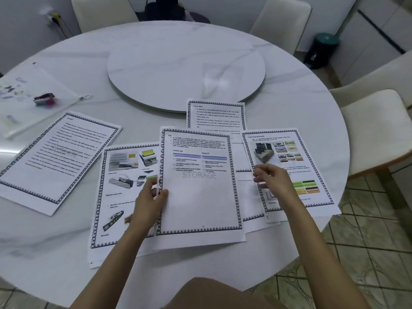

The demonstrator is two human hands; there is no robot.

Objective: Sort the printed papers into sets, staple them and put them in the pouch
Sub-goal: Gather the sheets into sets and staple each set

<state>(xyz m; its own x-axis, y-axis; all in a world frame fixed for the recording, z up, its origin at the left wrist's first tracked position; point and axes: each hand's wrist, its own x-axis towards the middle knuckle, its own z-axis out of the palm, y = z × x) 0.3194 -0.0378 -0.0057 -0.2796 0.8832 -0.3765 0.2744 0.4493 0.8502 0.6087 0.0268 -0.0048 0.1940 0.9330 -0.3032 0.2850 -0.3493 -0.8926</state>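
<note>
The STORAGE sheet was pinched at its left edge by the left hand, long axis running away from the table's near edge. The right hand was held just beside its right edge, over a picture sheet; its grip could not be told. The pouch, with the stapler on it, lay well apart at the left edge, beyond a text stack.

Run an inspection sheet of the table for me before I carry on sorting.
Surface: round white table, turntable in the middle.
Job's things: printed pages fanned along near edge, separate stack at left; clear pouch far left, stapler on or in it.
Clutter: nothing seen.
Hands: left hand pinches the STORAGE sheet by its left edge; right hand over the picture page, grip unclear.
Cables: plug and cable at the wall, off the table.
Surroundings: cream chairs, dark bin, tiled floor.
</note>
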